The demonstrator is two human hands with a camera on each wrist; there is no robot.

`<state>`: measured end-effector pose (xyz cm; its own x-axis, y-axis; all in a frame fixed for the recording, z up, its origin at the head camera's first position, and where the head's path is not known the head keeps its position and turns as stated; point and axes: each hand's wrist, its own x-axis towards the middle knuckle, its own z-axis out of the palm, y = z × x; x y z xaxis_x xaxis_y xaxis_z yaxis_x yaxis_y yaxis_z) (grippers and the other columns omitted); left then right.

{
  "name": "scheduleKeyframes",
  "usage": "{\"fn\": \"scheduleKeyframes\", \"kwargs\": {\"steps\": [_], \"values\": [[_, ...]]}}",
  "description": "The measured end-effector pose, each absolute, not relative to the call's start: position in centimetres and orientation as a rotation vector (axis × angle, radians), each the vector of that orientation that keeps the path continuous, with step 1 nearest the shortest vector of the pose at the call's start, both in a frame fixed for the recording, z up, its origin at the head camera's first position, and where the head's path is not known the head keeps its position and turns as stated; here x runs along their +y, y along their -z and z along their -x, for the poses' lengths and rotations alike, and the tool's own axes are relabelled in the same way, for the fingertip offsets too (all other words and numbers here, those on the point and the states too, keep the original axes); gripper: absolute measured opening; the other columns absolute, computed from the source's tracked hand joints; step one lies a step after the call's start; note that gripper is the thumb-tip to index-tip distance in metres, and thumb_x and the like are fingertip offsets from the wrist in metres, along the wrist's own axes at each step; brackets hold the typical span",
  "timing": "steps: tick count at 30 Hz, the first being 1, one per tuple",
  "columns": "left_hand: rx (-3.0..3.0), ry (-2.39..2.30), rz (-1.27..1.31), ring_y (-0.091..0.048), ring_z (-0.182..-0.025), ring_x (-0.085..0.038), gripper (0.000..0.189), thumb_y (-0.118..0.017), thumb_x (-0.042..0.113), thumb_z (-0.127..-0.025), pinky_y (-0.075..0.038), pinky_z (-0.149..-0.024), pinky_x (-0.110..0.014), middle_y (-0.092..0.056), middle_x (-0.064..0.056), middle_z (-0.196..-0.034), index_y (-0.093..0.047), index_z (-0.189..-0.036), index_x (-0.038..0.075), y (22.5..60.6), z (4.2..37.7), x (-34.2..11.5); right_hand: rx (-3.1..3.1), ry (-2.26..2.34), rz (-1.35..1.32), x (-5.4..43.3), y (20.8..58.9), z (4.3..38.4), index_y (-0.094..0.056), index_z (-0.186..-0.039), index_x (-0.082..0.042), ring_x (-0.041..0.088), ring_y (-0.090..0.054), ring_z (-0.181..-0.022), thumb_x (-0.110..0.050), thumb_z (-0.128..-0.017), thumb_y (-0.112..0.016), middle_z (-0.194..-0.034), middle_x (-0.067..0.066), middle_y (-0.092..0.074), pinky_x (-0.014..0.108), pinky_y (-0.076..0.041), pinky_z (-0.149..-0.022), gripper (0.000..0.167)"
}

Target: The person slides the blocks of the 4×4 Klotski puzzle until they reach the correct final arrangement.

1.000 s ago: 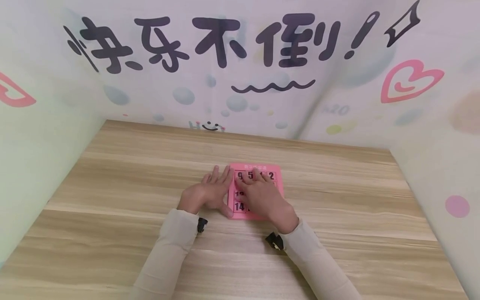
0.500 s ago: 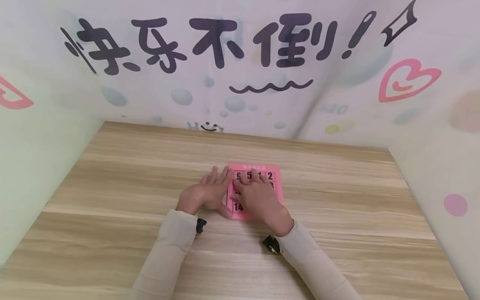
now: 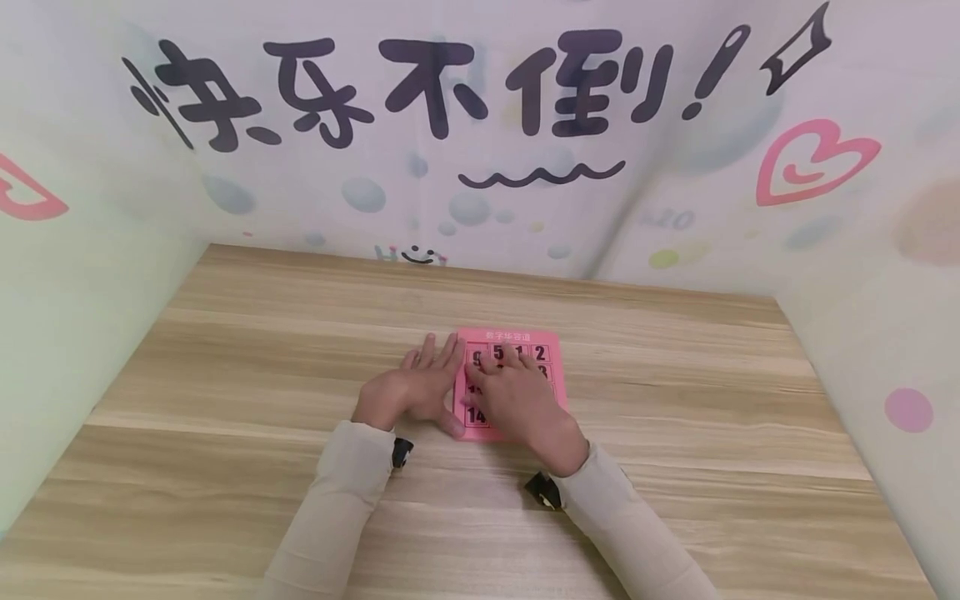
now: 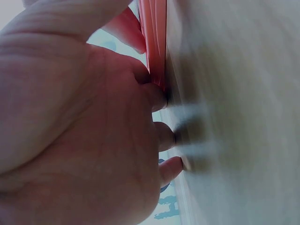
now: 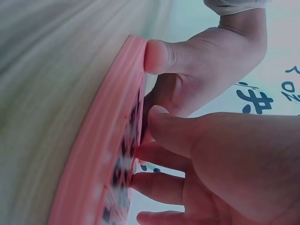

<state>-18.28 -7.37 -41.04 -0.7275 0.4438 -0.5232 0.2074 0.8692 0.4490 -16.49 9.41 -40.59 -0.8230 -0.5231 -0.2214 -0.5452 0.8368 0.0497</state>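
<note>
A pink number slide puzzle (image 3: 510,433) lies flat on the wooden table. Black numbers such as 9, 5, 1, 2 and 14 show on its tiles; my right hand covers many others. My left hand (image 3: 420,387) lies along the puzzle's left side, fingers spread, with its thumb at the near left corner. The left wrist view shows those fingertips down by the table and the pink edge (image 4: 157,42). My right hand (image 3: 521,400) reaches over the board with extended fingers, fingertips on the tiles. A narrow gap shows above the 9 tile (image 3: 476,358).
Wood-grain table (image 3: 690,417) surrounds the puzzle. A white printed cloth wall (image 3: 480,200) with large black characters rises behind it, and pale side walls stand left and right. Small black devices (image 3: 543,490) sit at both sleeve cuffs.
The 9 tile has slid slightly toward me, opening a gap above it. My right hand has shifted a little left over the board; my left hand stays at the side.
</note>
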Motion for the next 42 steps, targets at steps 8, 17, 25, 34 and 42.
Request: {"fn": "scheduleKeyframes", "kwargs": {"steps": [8, 17, 25, 34, 42], "values": [[2.388, -0.493, -0.454, 0.024, -0.149, -0.033, 0.127, -0.081, 0.045, -0.077, 0.009, -0.123, -0.050, 0.018, -0.006, -0.166, 0.008, -0.159, 0.009, 41.0, 18.2, -7.4, 2.797, -0.210, 0.879, 9.4, 40.2, 16.2, -0.050, -0.148, -0.022, 0.039, -0.033, -0.145, -0.048, -0.101, -0.050, -0.153, 0.006, -0.046, 0.056, -0.033, -0.115, 0.054], [2.392, -0.497, -0.454, 0.024, -0.149, -0.034, 0.127, -0.082, 0.044, -0.077, 0.008, -0.123, -0.052, 0.018, -0.007, -0.166, 0.009, -0.159, 0.009, 40.9, 18.2, -7.4, 2.785, -0.218, 0.880, 9.4, 39.8, 15.8, -0.052, -0.146, -0.023, 0.038, -0.035, -0.145, -0.049, -0.099, -0.053, -0.151, 0.005, -0.049, 0.054, -0.034, -0.116, 0.053], [2.391, -0.498, -0.448, 0.025, -0.149, -0.033, 0.127, -0.082, 0.044, -0.076, 0.009, -0.123, -0.051, 0.018, -0.006, -0.166, 0.009, -0.159, 0.010, 41.0, 18.2, -7.3, 2.769, -0.215, 0.887, 9.5, 39.6, 15.7, -0.053, -0.145, -0.025, 0.035, -0.036, -0.145, -0.042, -0.101, -0.053, -0.150, 0.004, -0.050, 0.053, -0.032, -0.117, 0.048], [2.393, -0.497, -0.451, 0.024, -0.149, -0.033, 0.127, -0.082, 0.044, -0.076, 0.009, -0.123, -0.051, 0.018, -0.007, -0.166, 0.009, -0.159, 0.009, 40.9, 18.2, -7.4, 2.760, -0.281, 0.929, 9.4, 39.2, 15.5, -0.059, -0.140, -0.022, 0.031, -0.046, -0.139, -0.024, -0.099, -0.060, -0.140, 0.006, -0.061, 0.054, -0.040, -0.112, 0.041], [2.390, -0.500, -0.455, 0.026, -0.148, -0.033, 0.127, -0.081, 0.043, -0.077, 0.010, -0.123, -0.051, 0.019, -0.006, -0.165, 0.010, -0.158, 0.009, 41.0, 18.2, -7.4, 2.788, -0.174, 0.935, 9.9, 39.2, 16.0, -0.063, -0.135, -0.017, 0.031, -0.049, -0.136, -0.019, -0.099, -0.057, -0.132, 0.008, -0.066, 0.054, -0.042, -0.109, 0.036]]}}
